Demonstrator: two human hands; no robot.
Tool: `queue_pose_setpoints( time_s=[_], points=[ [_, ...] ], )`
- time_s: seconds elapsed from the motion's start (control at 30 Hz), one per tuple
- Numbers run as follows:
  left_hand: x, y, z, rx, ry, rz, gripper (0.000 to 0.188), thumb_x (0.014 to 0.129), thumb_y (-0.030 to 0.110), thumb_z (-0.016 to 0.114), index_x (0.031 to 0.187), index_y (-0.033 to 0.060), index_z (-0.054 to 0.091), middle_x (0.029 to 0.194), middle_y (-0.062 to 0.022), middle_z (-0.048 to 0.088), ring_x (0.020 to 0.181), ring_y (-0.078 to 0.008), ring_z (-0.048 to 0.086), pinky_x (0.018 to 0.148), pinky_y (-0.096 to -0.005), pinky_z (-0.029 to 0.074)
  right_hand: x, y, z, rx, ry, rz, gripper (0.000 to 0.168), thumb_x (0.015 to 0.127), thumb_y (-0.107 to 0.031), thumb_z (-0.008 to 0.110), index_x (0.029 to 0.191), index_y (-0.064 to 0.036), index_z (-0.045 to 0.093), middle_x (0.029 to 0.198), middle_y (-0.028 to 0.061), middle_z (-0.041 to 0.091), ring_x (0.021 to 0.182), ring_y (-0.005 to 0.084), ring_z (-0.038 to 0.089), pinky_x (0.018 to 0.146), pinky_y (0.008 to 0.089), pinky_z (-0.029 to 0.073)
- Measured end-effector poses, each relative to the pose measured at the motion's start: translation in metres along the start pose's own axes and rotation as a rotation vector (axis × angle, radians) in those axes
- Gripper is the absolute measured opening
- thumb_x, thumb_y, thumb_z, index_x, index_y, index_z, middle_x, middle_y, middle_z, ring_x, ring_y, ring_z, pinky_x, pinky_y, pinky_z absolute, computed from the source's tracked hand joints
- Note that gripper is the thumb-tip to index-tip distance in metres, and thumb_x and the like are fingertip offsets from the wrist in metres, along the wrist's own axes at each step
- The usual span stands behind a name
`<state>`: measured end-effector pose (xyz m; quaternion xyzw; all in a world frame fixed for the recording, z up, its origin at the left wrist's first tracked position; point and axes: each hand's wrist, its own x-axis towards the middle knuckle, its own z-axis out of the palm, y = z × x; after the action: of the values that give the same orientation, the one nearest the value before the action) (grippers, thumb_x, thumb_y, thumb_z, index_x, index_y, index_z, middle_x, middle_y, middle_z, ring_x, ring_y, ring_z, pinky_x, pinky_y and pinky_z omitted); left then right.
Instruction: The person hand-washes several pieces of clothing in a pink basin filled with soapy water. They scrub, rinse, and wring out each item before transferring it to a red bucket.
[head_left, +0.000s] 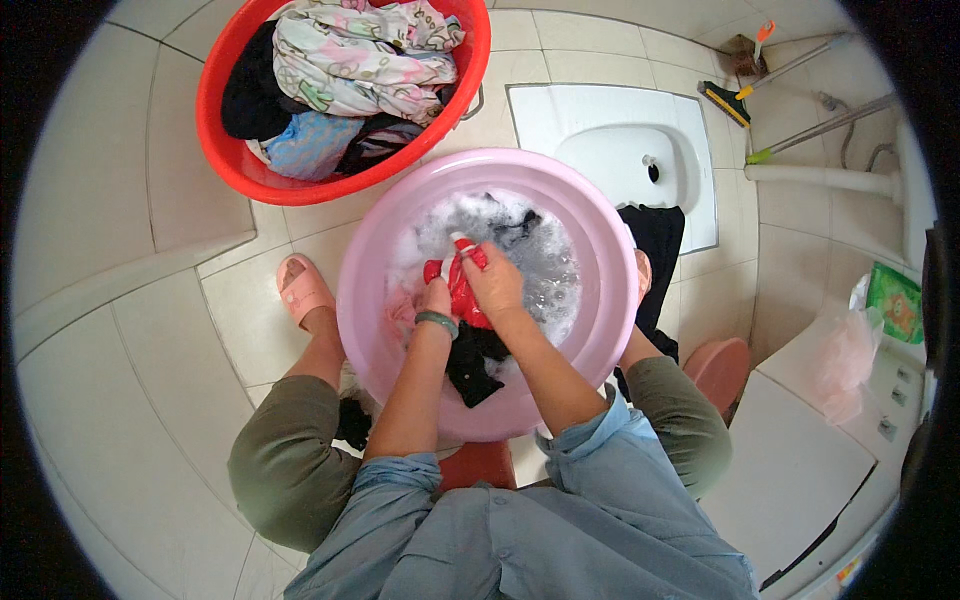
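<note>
Between my feet stands a pink plastic basin (607, 300) with sudsy water (551, 277) in it. Over the suds my left hand (436, 298) and my right hand (496, 283) both grip a red and white wet cloth (463, 292). The cloth is bunched between them, and its lower end reaches down to black fabric (472, 375) at the near side of the basin. More dark cloth (517, 221) lies partly under foam toward the far side. A pinkish cloth (401, 307) shows in the suds left of my left hand. A green bangle (436, 321) circles my left wrist.
A red tub (206, 120) heaped with laundry (360, 64) stands beyond the basin, at left. A white squat toilet (555, 112) is set into the floor, with black cloth (660, 255) over its near edge. Brushes (726, 103) lean at the right wall near a white washing machine (787, 427).
</note>
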<state>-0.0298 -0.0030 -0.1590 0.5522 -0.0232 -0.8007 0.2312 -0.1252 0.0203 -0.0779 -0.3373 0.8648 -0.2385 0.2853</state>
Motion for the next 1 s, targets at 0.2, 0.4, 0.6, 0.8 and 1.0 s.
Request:
queue_pose_setpoints(
  time_s=[0.2, 0.4, 0.6, 0.8, 1.0],
  points=[
    [0.061, -0.029, -0.079, -0.699, -0.815, 0.019, 0.04, 0.089, 0.038, 0.038, 0.105, 0.007, 0.056, 0.106, -0.0114, 0.058, 0.095, -0.0216, 0.057, 0.086, -0.0368, 0.044, -0.059, -0.061, 0.001, 0.258, -0.094, -0.361, 0.026, 0.075, -0.031, 0.059, 0.087, -0.008, 0.055, 0.082, 0.0188, 0.058, 0.079, 0.0373, 0.057, 0.068, 0.0432, 0.046],
    [-0.064, 0.042, 0.068, 0.311, -0.18, -0.089, 0.042, 0.08, 0.038, 0.058, 0.109, 0.0077, 0.053, 0.107, -0.0066, 0.058, 0.097, -0.0173, 0.056, 0.086, -0.0314, 0.043, 0.018, 0.065, -0.023, 0.082, 0.074, 0.25, 0.044, 0.079, -0.042, 0.053, 0.102, -0.004, 0.055, 0.095, 0.0233, 0.058, 0.091, 0.0387, 0.055, 0.08, 0.0426, 0.043],
    [-0.025, 0.051, 0.012, 0.143, -0.084, 0.034, 0.064, 0.078, 0.052, 0.055, 0.124, 0.0086, 0.041, 0.116, -0.0073, 0.052, 0.108, -0.0181, 0.049, 0.091, -0.0403, 0.038, 0.012, 0.157, -0.01, 0.591, 0.081, 0.548, 0.057, 0.074, -0.046, 0.061, 0.105, 0.001, 0.055, 0.103, 0.0239, 0.057, 0.095, 0.0323, 0.056, 0.083, 0.0387, 0.042],
    [-0.035, 0.059, 0.017, -0.117, -0.374, -0.143, 0.063, 0.085, 0.058, 0.037, 0.127, 0.0114, 0.04, 0.116, -0.0116, 0.052, 0.108, -0.0246, 0.049, 0.095, -0.0459, 0.035, -0.01, 0.038, 0.019, 0.715, -0.327, 0.159, 0.026, 0.079, -0.015, 0.059, 0.102, -0.004, 0.056, 0.095, 0.0164, 0.06, 0.086, 0.0268, 0.058, 0.077, 0.0352, 0.045],
    [-0.046, 0.057, 0.024, -0.061, -0.636, 0.047, 0.049, 0.087, 0.044, 0.043, 0.119, 0.0086, 0.047, 0.11, -0.0109, 0.056, 0.101, -0.0216, 0.054, 0.088, -0.0383, 0.043, -0.037, -0.061, -0.02, 0.082, -0.186, -0.375, 0.02, 0.078, -0.027, 0.058, 0.083, -0.007, 0.056, 0.084, 0.0152, 0.056, 0.076, 0.0345, 0.056, 0.064, 0.041, 0.046]
  ],
)
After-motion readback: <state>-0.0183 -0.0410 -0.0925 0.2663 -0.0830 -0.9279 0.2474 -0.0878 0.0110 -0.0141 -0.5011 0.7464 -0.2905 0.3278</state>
